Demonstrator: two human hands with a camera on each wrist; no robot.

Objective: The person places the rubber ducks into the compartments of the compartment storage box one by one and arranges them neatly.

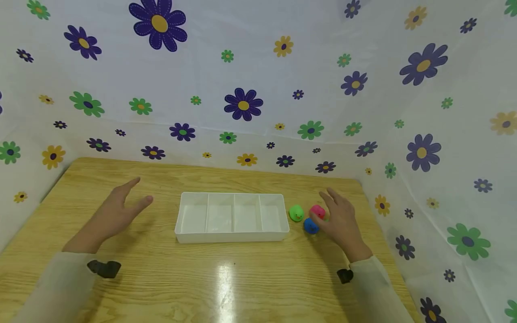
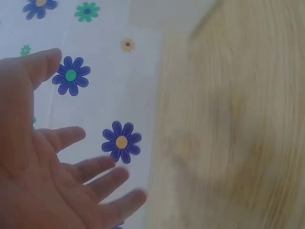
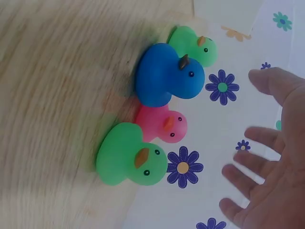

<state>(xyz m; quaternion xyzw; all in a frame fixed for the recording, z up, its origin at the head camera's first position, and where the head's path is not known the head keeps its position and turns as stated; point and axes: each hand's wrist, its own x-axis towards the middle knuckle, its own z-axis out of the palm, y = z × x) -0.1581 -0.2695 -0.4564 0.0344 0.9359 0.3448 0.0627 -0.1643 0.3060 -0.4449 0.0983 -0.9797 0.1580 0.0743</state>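
Observation:
My left hand [image 1: 115, 210] hovers over the table's left side, thumb and fingers spread, holding nothing. In the left wrist view its palm and loosely bent fingers show, with no object near. My right hand [image 1: 341, 220] is held above a cluster of rubber ducks on the right, its fingers apart and nothing gripped. Closest to it are a pink duck [image 1: 317, 211] and a blue duck [image 1: 311, 226]; one green duck [image 1: 296, 213] sits left of them. In the right wrist view another green duck [image 3: 128, 156] appears; the hand mostly hides it in the head view.
A white tray [image 1: 232, 237] with several side-by-side compartments stands mid-table, just left of the ducks. The wooden table [image 1: 169, 278] ends at a white flowered cloth [image 1: 210, 89] at the back and sides. Dark bands with small devices sit at both wrists.

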